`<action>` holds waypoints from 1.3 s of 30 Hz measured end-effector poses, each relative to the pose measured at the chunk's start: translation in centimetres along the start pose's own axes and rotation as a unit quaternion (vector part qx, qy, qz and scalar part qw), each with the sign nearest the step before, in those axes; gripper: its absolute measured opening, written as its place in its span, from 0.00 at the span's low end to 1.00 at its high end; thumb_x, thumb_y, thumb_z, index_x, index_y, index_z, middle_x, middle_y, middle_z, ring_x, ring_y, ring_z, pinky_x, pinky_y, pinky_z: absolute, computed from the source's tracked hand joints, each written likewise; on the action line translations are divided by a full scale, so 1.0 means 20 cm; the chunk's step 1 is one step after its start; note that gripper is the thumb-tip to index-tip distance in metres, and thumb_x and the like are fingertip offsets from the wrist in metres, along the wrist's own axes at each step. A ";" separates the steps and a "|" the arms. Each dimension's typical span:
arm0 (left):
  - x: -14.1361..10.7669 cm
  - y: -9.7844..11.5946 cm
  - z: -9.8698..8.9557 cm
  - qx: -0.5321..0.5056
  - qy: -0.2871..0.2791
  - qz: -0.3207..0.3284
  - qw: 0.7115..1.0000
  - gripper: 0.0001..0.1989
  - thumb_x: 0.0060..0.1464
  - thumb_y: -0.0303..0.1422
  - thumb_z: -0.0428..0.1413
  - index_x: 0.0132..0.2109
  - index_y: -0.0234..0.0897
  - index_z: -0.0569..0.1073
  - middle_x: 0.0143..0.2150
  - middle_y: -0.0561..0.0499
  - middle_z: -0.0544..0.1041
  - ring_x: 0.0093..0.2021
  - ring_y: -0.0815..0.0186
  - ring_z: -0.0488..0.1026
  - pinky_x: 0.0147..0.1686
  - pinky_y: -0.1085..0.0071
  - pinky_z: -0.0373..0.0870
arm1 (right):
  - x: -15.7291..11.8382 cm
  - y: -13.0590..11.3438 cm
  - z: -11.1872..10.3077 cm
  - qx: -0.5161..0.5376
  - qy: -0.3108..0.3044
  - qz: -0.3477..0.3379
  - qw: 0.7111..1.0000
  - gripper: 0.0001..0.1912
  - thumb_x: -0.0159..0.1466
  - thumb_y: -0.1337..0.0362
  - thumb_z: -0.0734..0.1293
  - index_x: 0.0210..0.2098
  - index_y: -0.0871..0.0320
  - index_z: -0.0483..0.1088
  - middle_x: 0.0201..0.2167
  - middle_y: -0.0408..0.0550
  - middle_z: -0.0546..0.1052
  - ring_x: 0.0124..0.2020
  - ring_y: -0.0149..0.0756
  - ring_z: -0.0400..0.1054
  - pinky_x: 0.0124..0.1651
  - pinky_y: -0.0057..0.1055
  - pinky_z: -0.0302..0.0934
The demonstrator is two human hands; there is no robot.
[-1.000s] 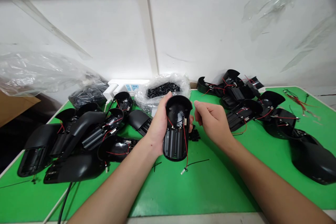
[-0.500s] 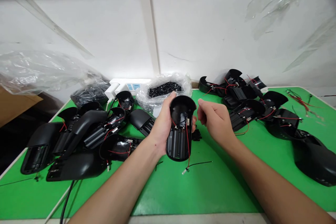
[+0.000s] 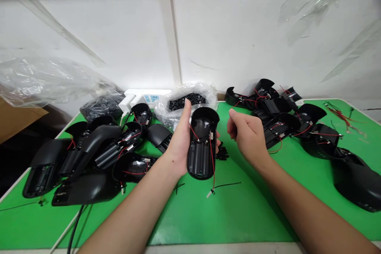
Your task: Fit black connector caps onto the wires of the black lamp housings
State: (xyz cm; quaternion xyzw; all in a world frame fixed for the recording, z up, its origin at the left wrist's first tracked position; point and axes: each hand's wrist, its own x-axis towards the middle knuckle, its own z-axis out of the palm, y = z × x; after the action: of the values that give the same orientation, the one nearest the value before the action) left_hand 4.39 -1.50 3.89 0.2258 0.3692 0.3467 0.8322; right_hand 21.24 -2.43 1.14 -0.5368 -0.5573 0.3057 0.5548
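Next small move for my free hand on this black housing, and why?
Probably pinch the loose red wire with your right hand. That hand is empty and close by, your left hand is holding the black housing, and the wire hangs off it toward the green mat.

Green tabletop (image 3: 238,218) w/ white edge, black plastic housings (image 3: 89,141) heaped on L side of view, some w/ red wires. More housings w/ red wires (image 3: 281,129) on R, & a big black one (image 3: 355,182) at far R. Clear plastic bag (image 3: 162,113) of small black parts (image 3: 186,101) at back, just beside white pwr strip (image 3: 151,98). Dark bag (image 3: 102,109) behind L pile. Loose red wires (image 3: 337,113) in far R corner. Black cable (image 3: 74,226) runs off front edge. Cardboard box (image 3: 14,121) far L, under clear plastic sheet (image 3: 44,81). White wall (image 3: 89,27) behind, w/ vertical strip (image 3: 168,27) & plastic film (image 3: 315,4) upper R.
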 end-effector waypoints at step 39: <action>-0.04 -0.06 0.05 0.149 0.026 0.180 0.972 0.32 0.49 0.27 0.64 0.58 0.44 0.61 0.38 0.53 0.78 0.30 0.58 0.82 0.32 0.57 0.84 | -0.01 -0.04 0.00 0.267 -0.228 0.093 0.932 0.26 0.69 0.51 0.71 0.65 0.44 0.73 0.37 0.46 0.78 0.26 0.30 0.63 0.23 0.26 0.58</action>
State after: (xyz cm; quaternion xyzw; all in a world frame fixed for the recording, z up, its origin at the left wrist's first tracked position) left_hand 5.19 -3.10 4.11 0.4014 0.3911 0.4377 0.7031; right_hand 21.09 -2.74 1.86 -0.3340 -0.5142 0.6080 0.5044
